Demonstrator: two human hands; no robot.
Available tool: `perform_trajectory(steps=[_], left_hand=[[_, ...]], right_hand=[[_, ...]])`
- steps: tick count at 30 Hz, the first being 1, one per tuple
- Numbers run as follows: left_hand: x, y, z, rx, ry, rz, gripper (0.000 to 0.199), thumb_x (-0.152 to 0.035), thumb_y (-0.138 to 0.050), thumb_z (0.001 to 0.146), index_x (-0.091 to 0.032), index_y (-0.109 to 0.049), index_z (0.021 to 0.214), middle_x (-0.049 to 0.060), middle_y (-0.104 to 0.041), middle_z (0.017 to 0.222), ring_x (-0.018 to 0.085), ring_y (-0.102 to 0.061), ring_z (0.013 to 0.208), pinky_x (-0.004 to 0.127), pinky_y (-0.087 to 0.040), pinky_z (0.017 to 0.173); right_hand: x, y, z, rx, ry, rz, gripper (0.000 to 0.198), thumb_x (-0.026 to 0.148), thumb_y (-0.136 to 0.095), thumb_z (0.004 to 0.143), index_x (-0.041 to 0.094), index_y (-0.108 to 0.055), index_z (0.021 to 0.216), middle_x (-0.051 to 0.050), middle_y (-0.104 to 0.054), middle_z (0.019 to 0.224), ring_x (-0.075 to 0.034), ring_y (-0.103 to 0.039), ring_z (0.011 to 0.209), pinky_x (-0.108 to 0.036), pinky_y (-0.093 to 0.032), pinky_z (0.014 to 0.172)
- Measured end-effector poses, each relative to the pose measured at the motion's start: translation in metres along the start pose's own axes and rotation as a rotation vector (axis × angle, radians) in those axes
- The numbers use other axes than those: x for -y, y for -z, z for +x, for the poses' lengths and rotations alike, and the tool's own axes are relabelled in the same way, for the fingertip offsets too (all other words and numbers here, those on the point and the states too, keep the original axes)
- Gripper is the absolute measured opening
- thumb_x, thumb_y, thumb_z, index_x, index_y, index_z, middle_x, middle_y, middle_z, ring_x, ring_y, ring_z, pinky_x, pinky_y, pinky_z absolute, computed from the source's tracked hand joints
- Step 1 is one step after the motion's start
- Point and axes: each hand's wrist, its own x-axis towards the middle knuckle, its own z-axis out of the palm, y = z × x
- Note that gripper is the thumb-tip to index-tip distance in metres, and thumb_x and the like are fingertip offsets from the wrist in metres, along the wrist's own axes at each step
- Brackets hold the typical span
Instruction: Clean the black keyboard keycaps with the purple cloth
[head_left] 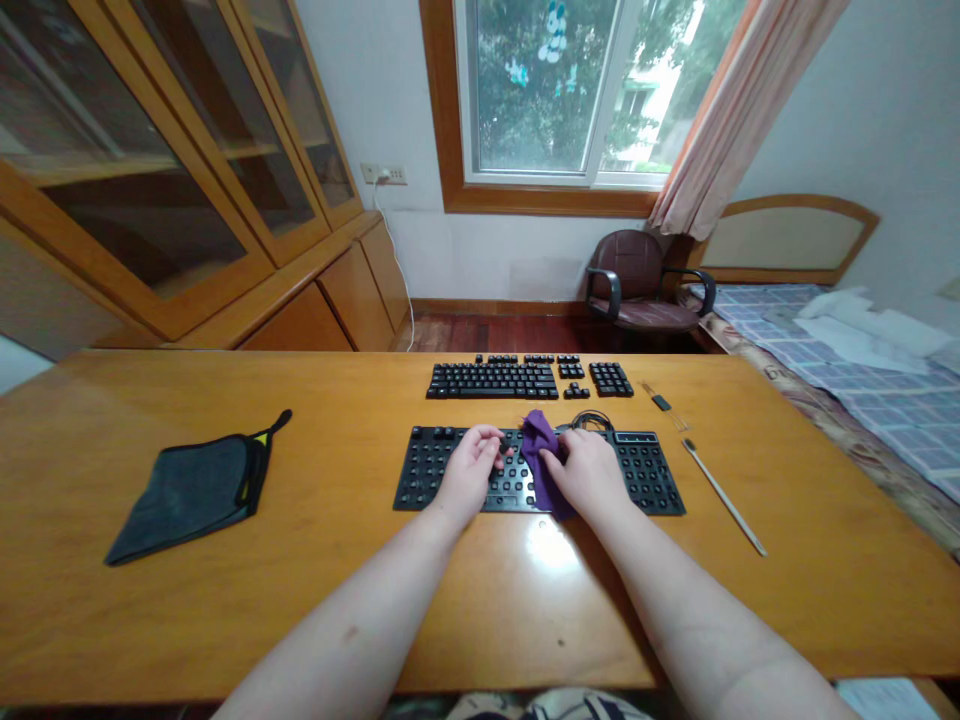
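Observation:
A black keyboard base (649, 478) with most of its keycaps off lies in front of me, its switch posts showing. My left hand (474, 462) is above its middle, fingers pinched on a small dark piece that looks like a keycap (504, 443). Gathered in my right hand (589, 468) is a purple cloth (538, 440), which drapes over the base just right of the left hand. A few keycaps (442, 433) remain at the base's upper left. Behind it, loose black keycaps (491, 380) are laid out in keyboard order.
A folded dark grey cloth (195, 480) lies on the wooden table (330, 590) at left. To the right are a thin brush (724, 495) and a keycap puller (661, 402) with wire loops. A coiled cable (592, 420) sits behind the base.

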Motion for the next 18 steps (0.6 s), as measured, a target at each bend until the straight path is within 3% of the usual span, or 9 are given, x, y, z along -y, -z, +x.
perform_trajectory(steps=[4,8,10,12,15,18], left_hand=[[-0.002,-0.004,-0.005,0.033,-0.004,-0.010,0.025,-0.041,-0.052,0.080,-0.018,-0.051,0.088,-0.003,-0.054,0.064,0.013,-0.057,0.066,0.023,-0.041,0.064],[-0.003,-0.005,-0.009,0.083,0.009,0.003,0.024,-0.040,-0.052,0.080,-0.017,-0.053,0.087,-0.001,-0.056,0.071,0.012,-0.056,0.067,0.023,-0.041,0.063],[-0.005,-0.006,-0.009,0.093,0.011,0.005,0.024,-0.040,-0.053,0.079,-0.017,-0.053,0.086,-0.001,-0.056,0.072,0.012,-0.055,0.067,0.022,-0.042,0.062],[-0.007,-0.007,-0.009,0.103,0.015,0.004,0.023,-0.039,-0.055,0.078,-0.017,-0.053,0.085,-0.001,-0.056,0.072,0.012,-0.054,0.066,0.022,-0.042,0.062],[-0.007,-0.008,-0.009,0.120,0.034,0.002,0.022,-0.038,-0.057,0.077,-0.017,-0.053,0.084,-0.002,-0.055,0.070,0.010,-0.052,0.063,0.022,-0.041,0.061],[-0.006,-0.008,-0.009,0.113,0.054,-0.010,0.023,-0.038,-0.059,0.075,-0.016,-0.053,0.081,-0.004,-0.053,0.066,0.010,-0.050,0.059,0.021,-0.039,0.058]], right_hand=[[0.006,0.000,-0.004,-0.046,-0.052,0.202,0.022,0.033,-0.051,0.081,0.019,-0.050,0.064,-0.002,-0.054,0.061,-0.017,-0.051,0.061,-0.028,-0.037,0.059],[0.016,-0.015,-0.011,0.043,-0.212,0.799,0.021,0.038,-0.059,0.075,0.021,-0.047,0.071,0.006,-0.045,0.053,-0.011,-0.044,0.047,-0.023,-0.035,0.049],[0.018,-0.022,-0.013,0.133,-0.263,1.141,0.022,0.039,-0.060,0.073,0.020,-0.050,0.077,0.006,-0.047,0.053,-0.011,-0.047,0.047,-0.022,-0.038,0.049],[0.019,-0.026,-0.014,0.202,-0.296,1.341,0.022,0.039,-0.061,0.072,0.019,-0.054,0.080,0.004,-0.052,0.056,-0.011,-0.049,0.048,-0.021,-0.039,0.048],[0.017,-0.028,-0.015,0.283,-0.310,1.486,0.023,0.039,-0.057,0.075,0.018,-0.059,0.083,0.002,-0.057,0.059,-0.010,-0.049,0.046,-0.021,-0.038,0.045],[0.017,-0.030,-0.016,0.297,-0.288,1.488,0.021,0.034,-0.062,0.072,0.018,-0.060,0.085,0.005,-0.055,0.055,-0.008,-0.046,0.043,-0.020,-0.037,0.043]])
